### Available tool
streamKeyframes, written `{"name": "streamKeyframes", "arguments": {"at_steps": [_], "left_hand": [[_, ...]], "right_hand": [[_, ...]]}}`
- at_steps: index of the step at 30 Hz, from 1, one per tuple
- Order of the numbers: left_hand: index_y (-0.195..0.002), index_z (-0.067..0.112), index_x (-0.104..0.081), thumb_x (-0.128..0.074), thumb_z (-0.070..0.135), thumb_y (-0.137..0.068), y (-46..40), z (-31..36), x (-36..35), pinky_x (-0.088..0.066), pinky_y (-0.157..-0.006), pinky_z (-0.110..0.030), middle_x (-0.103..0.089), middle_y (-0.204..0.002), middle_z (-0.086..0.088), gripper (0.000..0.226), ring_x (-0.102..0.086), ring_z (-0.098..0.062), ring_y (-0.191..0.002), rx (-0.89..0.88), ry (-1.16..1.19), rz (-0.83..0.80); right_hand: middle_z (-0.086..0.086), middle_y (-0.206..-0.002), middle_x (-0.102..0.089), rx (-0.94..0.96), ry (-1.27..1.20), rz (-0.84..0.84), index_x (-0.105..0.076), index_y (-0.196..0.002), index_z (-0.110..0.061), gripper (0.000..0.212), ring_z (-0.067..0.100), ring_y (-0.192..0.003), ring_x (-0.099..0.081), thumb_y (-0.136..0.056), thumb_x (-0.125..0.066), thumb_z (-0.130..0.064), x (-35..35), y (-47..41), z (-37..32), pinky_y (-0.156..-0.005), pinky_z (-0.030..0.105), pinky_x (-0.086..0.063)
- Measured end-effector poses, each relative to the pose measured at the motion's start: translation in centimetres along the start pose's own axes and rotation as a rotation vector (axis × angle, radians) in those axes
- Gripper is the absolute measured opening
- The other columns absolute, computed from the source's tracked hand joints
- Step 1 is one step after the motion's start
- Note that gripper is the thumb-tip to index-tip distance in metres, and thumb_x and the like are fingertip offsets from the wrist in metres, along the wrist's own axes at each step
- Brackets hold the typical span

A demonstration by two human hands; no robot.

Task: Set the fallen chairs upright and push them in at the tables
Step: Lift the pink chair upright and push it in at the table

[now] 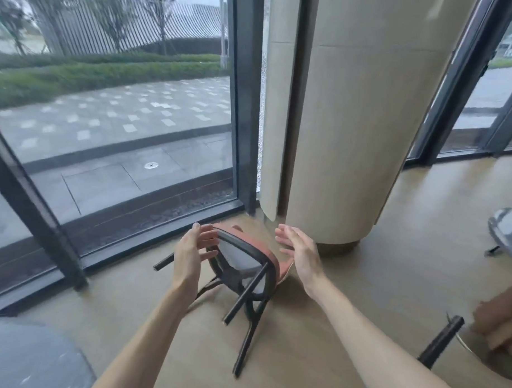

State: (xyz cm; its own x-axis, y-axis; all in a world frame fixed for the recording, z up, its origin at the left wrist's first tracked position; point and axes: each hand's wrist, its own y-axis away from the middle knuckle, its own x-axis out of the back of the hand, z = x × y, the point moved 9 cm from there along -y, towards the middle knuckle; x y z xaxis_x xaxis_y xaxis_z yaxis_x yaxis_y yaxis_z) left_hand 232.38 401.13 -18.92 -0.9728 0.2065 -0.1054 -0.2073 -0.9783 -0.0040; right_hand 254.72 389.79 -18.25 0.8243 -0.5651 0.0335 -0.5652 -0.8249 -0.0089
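Item: fallen chair (246, 269), legs up, near the column (348, 132). Our left hand (190, 254) and right hand (300, 250) flank its seat, fingers straight, gripping nothing. We judge it rigid, light; hold the seat frame.

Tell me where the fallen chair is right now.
In the head view the fallen chair lies on the floor at centre, between the left hand and right hand, just before the round pillar and window.

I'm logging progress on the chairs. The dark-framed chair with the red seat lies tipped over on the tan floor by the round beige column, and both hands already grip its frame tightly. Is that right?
Not quite. The dark-framed chair with the red seat does lie tipped over on the tan floor by the round beige column, but the head view shows the left hand and right hand open on either side of it, not gripping.
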Motion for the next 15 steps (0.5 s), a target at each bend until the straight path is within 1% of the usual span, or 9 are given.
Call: {"name": "streamKeyframes", "arguments": {"at_steps": [3, 6, 8, 10, 13, 15], "left_hand": [[-0.109, 0.01, -0.068, -0.033, 0.04, -0.106, -7.0, -1.9, -2.4, -0.056, -0.086, -0.042, -0.074, -0.106, -0.011, 0.046, -0.07, -0.028, -0.098, 0.023, -0.002, 0.0], [-0.106, 0.009, -0.069, -0.037, 0.037, -0.105, -14.7, -3.2, -6.4, -0.056, -0.078, -0.038, -0.075, -0.104, -0.012, 0.042, -0.071, -0.027, -0.093, 0.059, 0.003, -0.031], [-0.105, 0.008, -0.069, -0.039, 0.035, -0.105, -19.5, -3.5, -9.8, -0.056, -0.077, -0.038, -0.075, -0.102, -0.012, 0.04, -0.072, -0.028, -0.09, 0.067, -0.007, -0.07], [-0.104, 0.007, -0.068, -0.043, 0.029, -0.104, -24.0, -3.3, -13.5, -0.058, -0.076, -0.04, -0.074, -0.099, -0.014, 0.034, -0.072, -0.029, -0.085, 0.045, -0.015, -0.126], [-0.105, 0.006, -0.065, -0.05, 0.021, -0.1, -28.8, -4.9, -17.8, -0.058, -0.061, -0.03, -0.071, -0.093, -0.015, 0.021, -0.069, -0.025, -0.067, 0.086, -0.021, -0.143], [-0.108, 0.005, -0.063, -0.05, 0.018, -0.1, -30.5, -7.3, -20.2, -0.056, -0.054, -0.028, -0.068, -0.091, -0.015, 0.02, -0.065, -0.024, -0.061, 0.154, 0.0, -0.151]], "right_hand": [[0.0, -0.119, -0.068, -0.01, 0.032, 0.014, -0.066, -0.119, -0.018, 0.034, 0.017, -0.112, -0.063, -0.104, -0.041, -0.036, -0.2, -7.4, 1.6, -0.101, 0.037, -0.05], [0.005, -0.121, -0.068, -0.038, 0.011, 0.084, -0.065, -0.121, -0.014, 0.035, 0.019, -0.112, -0.064, -0.104, -0.041, -0.034, 1.5, -14.2, 2.7, -0.1, 0.041, -0.051], [0.006, -0.12, -0.069, -0.056, 0.004, 0.125, -0.066, -0.117, -0.017, 0.03, 0.02, -0.111, -0.065, -0.104, -0.044, -0.032, 3.3, -18.6, 2.6, -0.1, 0.042, -0.051], [0.003, -0.115, -0.071, -0.043, -0.007, 0.159, -0.067, -0.112, -0.019, 0.024, 0.02, -0.11, -0.066, -0.103, -0.047, -0.029, 5.2, -22.7, 2.1, -0.098, 0.04, -0.052], [0.006, -0.115, -0.071, -0.094, -0.017, 0.2, -0.067, -0.116, -0.012, 0.025, 0.021, -0.109, -0.068, -0.102, -0.05, -0.023, 8.0, -27.1, 2.8, -0.094, 0.038, -0.053], [0.008, -0.116, -0.071, -0.136, 0.011, 0.192, -0.066, -0.119, -0.009, 0.026, 0.021, -0.109, -0.068, -0.101, -0.051, -0.021, 10.0, -29.3, 4.3, -0.095, 0.039, -0.052]]}}
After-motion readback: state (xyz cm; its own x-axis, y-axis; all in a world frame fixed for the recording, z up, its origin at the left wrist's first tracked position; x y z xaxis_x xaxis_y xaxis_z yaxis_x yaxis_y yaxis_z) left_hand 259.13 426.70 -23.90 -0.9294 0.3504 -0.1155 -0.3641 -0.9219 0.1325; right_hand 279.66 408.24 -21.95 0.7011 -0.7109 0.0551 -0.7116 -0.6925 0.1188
